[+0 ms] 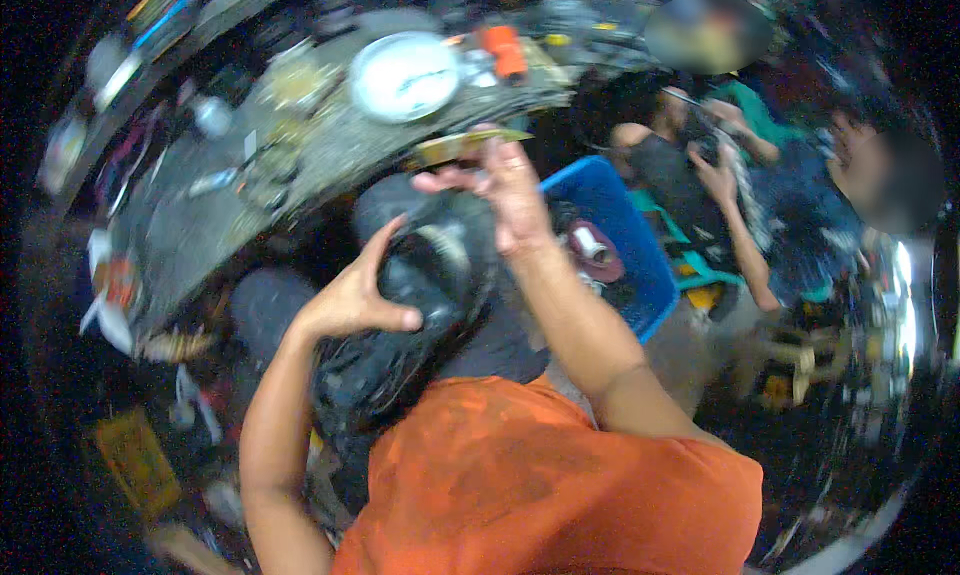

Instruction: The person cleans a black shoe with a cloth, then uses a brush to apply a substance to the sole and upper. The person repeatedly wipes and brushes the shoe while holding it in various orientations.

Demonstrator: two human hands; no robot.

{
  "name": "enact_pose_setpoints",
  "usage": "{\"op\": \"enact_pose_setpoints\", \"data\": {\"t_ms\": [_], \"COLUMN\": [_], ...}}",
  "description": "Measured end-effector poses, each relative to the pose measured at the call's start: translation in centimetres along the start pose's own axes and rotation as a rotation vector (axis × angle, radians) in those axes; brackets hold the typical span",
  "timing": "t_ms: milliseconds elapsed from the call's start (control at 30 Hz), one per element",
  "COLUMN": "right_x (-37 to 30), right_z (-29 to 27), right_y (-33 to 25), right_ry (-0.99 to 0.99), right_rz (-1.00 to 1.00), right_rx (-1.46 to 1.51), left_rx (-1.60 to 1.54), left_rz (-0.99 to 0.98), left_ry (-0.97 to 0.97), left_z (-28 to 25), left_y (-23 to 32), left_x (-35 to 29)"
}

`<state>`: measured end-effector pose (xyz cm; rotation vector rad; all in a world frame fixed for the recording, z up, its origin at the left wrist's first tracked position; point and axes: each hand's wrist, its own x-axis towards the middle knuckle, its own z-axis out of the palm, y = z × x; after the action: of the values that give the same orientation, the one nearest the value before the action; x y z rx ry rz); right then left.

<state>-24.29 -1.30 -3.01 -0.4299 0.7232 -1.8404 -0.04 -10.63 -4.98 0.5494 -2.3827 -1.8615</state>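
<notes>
A dark, shiny black shoe (390,360) lies tilted across my lap, its opening facing up and away from me. My left hand (350,300) grips it around the opening, with the thumb on the near side and a finger along the far side. Just beyond the shoe's far right end is my right hand (515,200), raised with its fingers curled. A thin yellowish strip (445,150) crosses at those fingertips and seems held there. Motion blur hides what kind of thing the strip is.
A low grey worktable (330,160) curves ahead, bearing a round white dish (405,77), an orange container (502,52) and scattered small items. A blue bin (650,270) with things inside stands at my right. Farther right, another person's hands (715,165) hold a dark object.
</notes>
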Motion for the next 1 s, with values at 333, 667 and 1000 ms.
{"op": "enact_pose_setpoints", "data": {"t_ms": [333, 667, 1000], "right_x": [2.3, 3.4, 3.2], "right_z": [1.7, 3.3, 3.9], "right_y": [2.3, 3.7, -1.1], "right_ry": [-0.125, -0.024, 0.085], "right_rz": [-0.077, -0.434, -0.596], "right_rx": [0.042, -0.035, 0.016], "left_rx": [-0.172, -0.177, -0.307], "left_rz": [-0.159, -0.358, -0.246], "left_ry": [0.052, 0.252, 0.288], "left_z": [0.0, -1.5, -2.1], "left_y": [3.1, 2.4, 2.2], "left_x": [-2.0, -3.5, 0.6]}}
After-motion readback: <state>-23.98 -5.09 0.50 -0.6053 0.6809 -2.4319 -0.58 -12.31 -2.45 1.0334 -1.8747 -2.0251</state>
